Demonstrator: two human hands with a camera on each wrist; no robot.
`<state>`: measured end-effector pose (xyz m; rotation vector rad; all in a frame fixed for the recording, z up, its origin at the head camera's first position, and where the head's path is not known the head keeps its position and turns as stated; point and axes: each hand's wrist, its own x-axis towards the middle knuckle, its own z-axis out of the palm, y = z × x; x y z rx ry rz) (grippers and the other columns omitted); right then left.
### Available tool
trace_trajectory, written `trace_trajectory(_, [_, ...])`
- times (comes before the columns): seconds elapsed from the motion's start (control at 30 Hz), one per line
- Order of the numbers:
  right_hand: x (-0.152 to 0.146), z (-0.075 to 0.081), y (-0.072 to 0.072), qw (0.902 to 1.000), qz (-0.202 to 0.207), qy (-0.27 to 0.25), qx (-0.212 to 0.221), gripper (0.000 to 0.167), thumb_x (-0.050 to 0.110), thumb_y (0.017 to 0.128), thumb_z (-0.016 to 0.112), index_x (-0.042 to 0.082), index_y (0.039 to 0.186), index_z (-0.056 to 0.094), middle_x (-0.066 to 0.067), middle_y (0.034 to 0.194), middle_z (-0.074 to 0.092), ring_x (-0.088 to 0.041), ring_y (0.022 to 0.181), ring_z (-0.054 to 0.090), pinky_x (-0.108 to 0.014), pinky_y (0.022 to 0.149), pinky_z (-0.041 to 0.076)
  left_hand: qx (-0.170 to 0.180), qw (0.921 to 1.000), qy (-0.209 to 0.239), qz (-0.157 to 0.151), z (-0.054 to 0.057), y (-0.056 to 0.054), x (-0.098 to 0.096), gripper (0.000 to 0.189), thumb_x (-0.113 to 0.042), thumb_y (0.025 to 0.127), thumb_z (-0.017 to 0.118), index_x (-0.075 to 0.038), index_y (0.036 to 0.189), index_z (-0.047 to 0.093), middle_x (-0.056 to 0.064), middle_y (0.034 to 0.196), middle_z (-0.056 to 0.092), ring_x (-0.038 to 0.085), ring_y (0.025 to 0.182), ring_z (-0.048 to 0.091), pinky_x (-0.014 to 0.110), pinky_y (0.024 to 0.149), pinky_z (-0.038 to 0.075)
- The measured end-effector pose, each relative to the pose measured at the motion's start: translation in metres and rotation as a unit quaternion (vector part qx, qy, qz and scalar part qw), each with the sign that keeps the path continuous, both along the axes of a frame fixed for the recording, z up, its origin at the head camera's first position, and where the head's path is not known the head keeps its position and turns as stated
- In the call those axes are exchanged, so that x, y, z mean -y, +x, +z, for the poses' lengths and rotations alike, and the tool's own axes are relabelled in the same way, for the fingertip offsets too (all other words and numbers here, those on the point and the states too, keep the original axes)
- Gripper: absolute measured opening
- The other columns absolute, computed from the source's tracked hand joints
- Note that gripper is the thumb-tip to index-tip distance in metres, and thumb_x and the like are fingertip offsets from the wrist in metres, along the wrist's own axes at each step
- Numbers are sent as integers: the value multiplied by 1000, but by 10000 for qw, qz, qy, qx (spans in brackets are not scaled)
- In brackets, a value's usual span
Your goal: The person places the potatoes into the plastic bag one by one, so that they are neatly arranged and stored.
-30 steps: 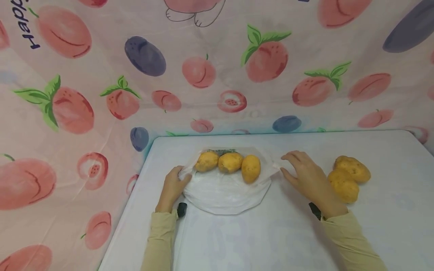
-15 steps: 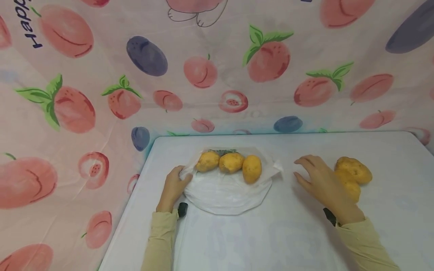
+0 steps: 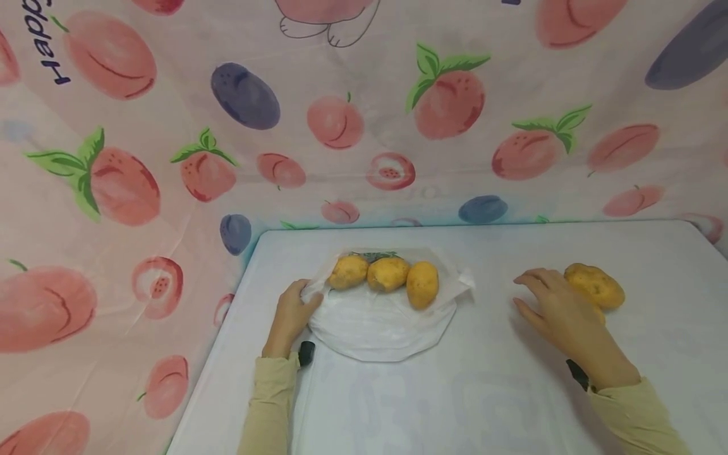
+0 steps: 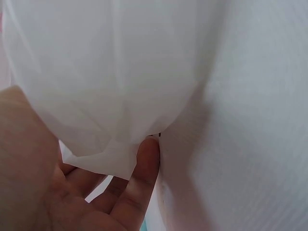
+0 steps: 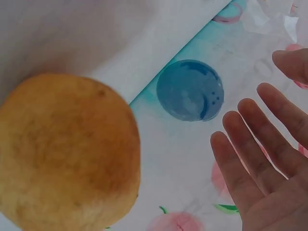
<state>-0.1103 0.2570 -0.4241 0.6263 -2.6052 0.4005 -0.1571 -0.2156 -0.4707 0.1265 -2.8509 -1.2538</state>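
Note:
A thin white plastic bag (image 3: 375, 332) lies on the table, its mouth spread. Three yellow potatoes, a left one (image 3: 348, 272), a middle one (image 3: 388, 274) and a right one (image 3: 423, 284), sit in it. My left hand (image 3: 291, 313) pinches the bag's left edge between thumb and fingers; the left wrist view shows the film (image 4: 96, 82) draped over that hand. My right hand (image 3: 560, 313) is held over the table with fingers extended and nothing in them. Just right of it rests a potato (image 3: 600, 287); another is mostly hidden behind the hand. A potato (image 5: 72, 149) looms large in the right wrist view.
The white table (image 3: 466, 404) ends at a back edge against a fruit-printed cloth (image 3: 341, 76), which also hangs along the left side. The bag's twisted right corner (image 3: 466, 278) sticks up between the bag and my right hand.
My right hand has moved away from the bag's right corner, rightward to the loose potatoes, covering more of the nearer one. The left hand and the potatoes stay where they were.

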Motion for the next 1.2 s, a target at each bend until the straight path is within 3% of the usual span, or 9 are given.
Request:
trace_trajectory(0.33, [-13,-5,2,10000,28,-51,24,39,9,72,83,-3,105,66,-18,107,63,-37,100,59,-55,82,51,-30,10000,16,-20,-4,0,2,43,-21,94,66,1,129,58,21,132,60,37,124,55,53,107,42])
trace_trajectory(1.2, [-41,-21,16,9992,-185,180,308,33,4,71,83,-5,99,69,-23,108,62,-42,105,53,-59,87,45,-183,9998,-108,-44,-3,0,1,43,-18,93,67,4,129,57,23,131,60,39,124,55,53,107,42])
